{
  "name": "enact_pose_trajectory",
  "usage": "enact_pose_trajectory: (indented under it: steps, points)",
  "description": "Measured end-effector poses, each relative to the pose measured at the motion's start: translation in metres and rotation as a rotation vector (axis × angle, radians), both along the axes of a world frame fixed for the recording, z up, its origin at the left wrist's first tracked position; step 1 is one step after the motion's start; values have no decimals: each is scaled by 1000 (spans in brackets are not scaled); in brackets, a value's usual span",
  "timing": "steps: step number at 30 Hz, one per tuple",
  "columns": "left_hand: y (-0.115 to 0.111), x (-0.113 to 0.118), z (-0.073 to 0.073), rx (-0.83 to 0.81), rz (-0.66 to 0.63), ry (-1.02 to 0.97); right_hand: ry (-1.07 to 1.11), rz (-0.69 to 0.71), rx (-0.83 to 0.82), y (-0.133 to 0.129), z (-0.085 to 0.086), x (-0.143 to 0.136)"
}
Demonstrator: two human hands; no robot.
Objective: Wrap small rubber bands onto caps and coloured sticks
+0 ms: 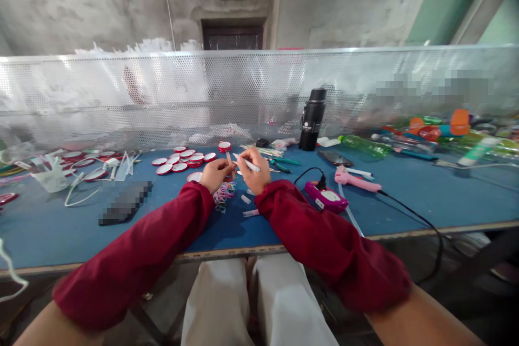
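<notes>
Near the middle of the blue table, my left hand (pixel 217 174) pinches a thin, light brown strip (pixel 229 159) that stands upright. My right hand (pixel 256 168) holds a white pen (pixel 248 162), its tip close to the strip. Just behind the strip is a red-rimmed round piece (pixel 224 146); whether they touch is unclear. Several red-rimmed white discs (pixel 178 159) lie left of my hands. Below my hands is a bundle of colourful strings (pixel 224 194), with small clear pieces (pixel 245 199) beside it.
A black phone (pixel 125 203) and a white cup (pixel 51 177) are on the left. A black bottle (pixel 312 120) stands behind to the right. Nearer are a purple power socket (pixel 326 197) and a pink glue gun (pixel 357 179) with its cable. Plastic bottles (pixel 365 146) lie far right.
</notes>
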State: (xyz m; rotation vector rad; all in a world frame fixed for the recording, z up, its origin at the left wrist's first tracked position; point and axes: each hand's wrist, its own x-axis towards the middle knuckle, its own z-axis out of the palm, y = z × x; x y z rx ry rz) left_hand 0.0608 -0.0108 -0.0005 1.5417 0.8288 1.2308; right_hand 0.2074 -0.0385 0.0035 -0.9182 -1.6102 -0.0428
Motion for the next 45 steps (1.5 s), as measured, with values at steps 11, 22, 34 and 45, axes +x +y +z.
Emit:
enact_pose_trajectory:
  steps: [11,22,34,45]
  points:
    - [21,-7,-15,135,168,27,-93,-81,3,14,-9,4]
    - [12,-14,-21,213,275,101,-216,-128,106,21,-17,3]
    - [22,-19,-26,307,250,172,-249,-158,115,21,-14,0]
    - [33,-21,-31,201,295,91,-83,-135,96,33,-7,-44]
